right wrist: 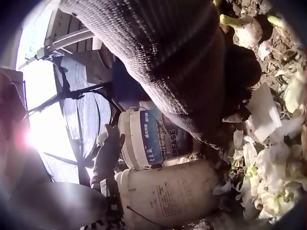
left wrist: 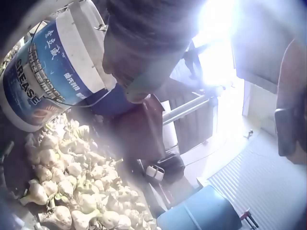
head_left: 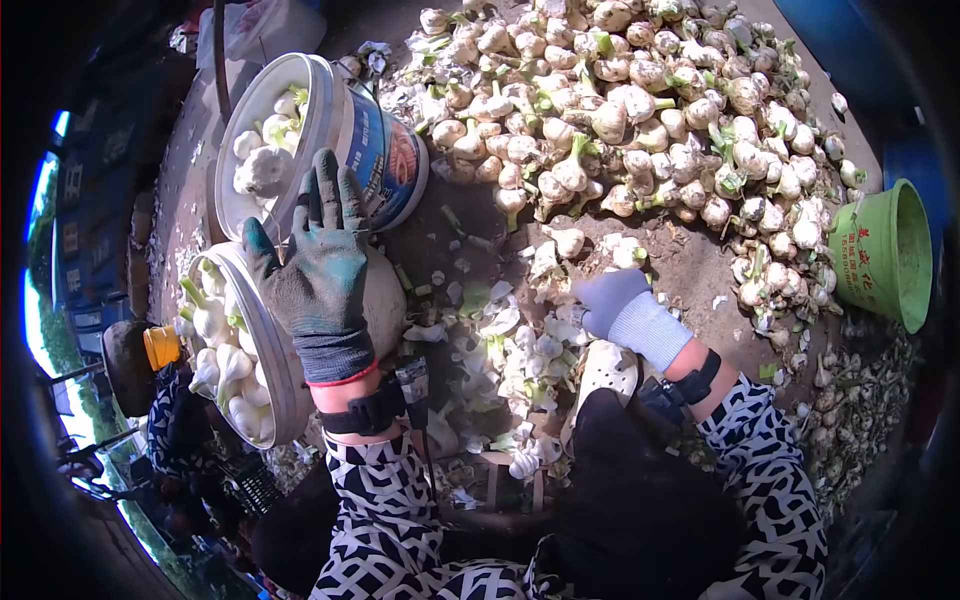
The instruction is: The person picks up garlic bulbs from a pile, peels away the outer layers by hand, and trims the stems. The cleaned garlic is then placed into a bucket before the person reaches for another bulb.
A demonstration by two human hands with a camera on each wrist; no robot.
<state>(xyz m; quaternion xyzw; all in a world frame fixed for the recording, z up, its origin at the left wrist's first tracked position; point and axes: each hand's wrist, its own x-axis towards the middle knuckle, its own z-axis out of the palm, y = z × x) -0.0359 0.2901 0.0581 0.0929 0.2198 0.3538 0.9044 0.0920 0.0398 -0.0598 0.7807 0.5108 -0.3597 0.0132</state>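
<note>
My left hand, in a grey-green coated glove, is spread with its fingers straight beside the blue-labelled white bucket. A large garlic bulb lies in that bucket's mouth, near the fingertips, with trimmed garlic behind it. Just below the hand, a second white bucket holds cleaned white bulbs with short stems. The right hand, in a pale knitted glove with darker fingers, is bent low over loose garlic skins. Its fingers look curled in the head view, but I cannot tell whether they hold anything.
A big heap of untrimmed garlic spreads across the ground ahead. To the right a green bucket lies tilted beside more garlic. A pale clog is on the ground close to the right hand. A blue barrel stands beyond the heap.
</note>
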